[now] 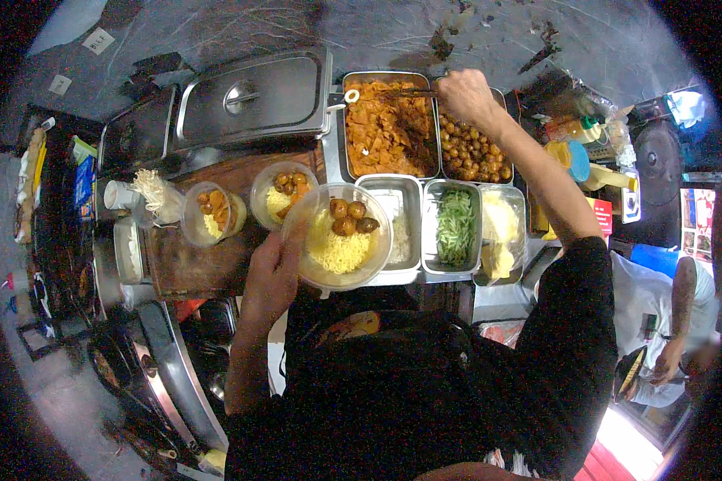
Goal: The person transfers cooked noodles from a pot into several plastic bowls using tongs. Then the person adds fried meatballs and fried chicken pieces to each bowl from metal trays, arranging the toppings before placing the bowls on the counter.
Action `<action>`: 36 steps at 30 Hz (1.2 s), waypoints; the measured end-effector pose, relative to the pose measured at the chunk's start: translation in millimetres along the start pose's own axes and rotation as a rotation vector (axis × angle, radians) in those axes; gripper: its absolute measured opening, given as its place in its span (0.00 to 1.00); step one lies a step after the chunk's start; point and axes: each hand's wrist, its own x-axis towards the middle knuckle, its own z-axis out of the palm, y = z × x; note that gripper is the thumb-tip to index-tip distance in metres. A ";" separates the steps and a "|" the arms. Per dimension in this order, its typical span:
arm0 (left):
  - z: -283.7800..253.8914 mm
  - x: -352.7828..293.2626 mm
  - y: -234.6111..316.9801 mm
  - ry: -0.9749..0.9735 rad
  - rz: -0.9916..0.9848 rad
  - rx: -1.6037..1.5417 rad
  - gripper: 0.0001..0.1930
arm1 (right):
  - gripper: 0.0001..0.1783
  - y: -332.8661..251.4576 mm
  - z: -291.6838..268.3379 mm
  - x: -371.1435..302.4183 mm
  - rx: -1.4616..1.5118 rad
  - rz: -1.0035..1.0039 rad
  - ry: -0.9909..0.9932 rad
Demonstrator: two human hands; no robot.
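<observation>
My left hand (271, 271) grips the side of a clear plastic bowl (308, 271), tilted toward me. In it lie yellow noodles (338, 252) and several small brown balls (347, 215). Above the back trays, my right hand (467, 94) is closed on a thin dark utensil (414, 93), apparently tongs. The utensil reaches left over a steel tray (346, 160) of orange-brown food pieces (381, 128); its tip is hard to make out. Under my right hand and forearm is a tray of brown balls (473, 151), partly hidden.
Two filled clear bowls, a left one (234, 215) and a right one (258, 191), stand on a wooden board (192, 268). Trays hold shredded green vegetable (456, 228) and yellow noodles (499, 228). A lidded steel pan (249, 96) stands behind. Another person's hand (667, 362) shows at right.
</observation>
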 end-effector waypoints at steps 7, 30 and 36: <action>2.1 29.5 11.9 0.038 0.185 0.153 0.18 | 0.17 23.0 -5.6 -38.3 -0.082 0.199 -0.169; 63.0 112.7 44.1 -0.090 0.259 0.191 0.19 | 0.22 4.0 -203.5 -130.4 0.165 -0.053 -0.251; 57.6 104.8 44.1 0.035 0.315 0.443 0.20 | 0.21 2.1 -222.4 -124.1 0.272 -0.078 -0.155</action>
